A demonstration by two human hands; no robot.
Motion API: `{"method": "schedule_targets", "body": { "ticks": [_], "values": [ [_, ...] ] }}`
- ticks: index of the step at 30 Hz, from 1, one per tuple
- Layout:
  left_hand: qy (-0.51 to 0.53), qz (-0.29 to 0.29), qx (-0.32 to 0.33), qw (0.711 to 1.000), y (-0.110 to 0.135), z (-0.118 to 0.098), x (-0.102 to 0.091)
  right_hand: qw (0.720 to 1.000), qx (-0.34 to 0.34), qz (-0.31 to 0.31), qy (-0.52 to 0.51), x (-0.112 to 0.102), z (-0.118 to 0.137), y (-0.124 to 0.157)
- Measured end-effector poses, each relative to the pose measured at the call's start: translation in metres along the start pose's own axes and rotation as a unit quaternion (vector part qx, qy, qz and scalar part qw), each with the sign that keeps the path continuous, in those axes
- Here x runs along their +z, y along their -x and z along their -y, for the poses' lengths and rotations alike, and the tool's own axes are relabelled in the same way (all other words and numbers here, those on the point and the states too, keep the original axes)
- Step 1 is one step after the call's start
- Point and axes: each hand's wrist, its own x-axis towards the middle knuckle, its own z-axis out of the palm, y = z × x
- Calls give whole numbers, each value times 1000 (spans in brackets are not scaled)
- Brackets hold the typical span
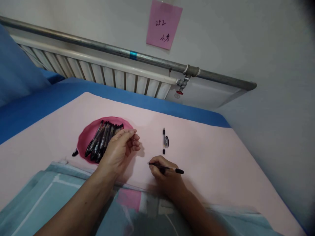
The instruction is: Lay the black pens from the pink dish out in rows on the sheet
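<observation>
My right hand (pixel 164 177) grips a black pen (pixel 165 168) in a writing hold, its tip touching the pale pink sheet (pixel 209 154). My left hand (pixel 120 149) hovers beside a dark pink dish (pixel 85 137) that holds several black pens (pixel 102 141); its fingers are curled and pinched together on something too small to make out. One capped pen (pixel 164 141) lies by itself on the sheet, just beyond my right hand. A loose black cap (pixel 75 152) lies at the dish's left edge.
The pink sheet covers a blue table (pixel 49 98) set against a white radiator (pixel 98 70) and a grey pipe (pixel 147 59). A pink note (pixel 163 24) is stuck on the wall. Light blue cloth (pixel 49 200) lies along the near edge.
</observation>
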Motion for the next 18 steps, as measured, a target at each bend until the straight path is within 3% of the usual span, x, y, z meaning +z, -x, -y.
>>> {"method": "schedule_targets", "body": {
  "ticks": [6,18],
  "values": [
    [-2,-2,-5,1000,0,0,-1,998,-27,2,48,2,-1,-1],
    [-11,5,-20,1000,-1,1,0,999,37,1,10,1,0,-5]
  ]
}}
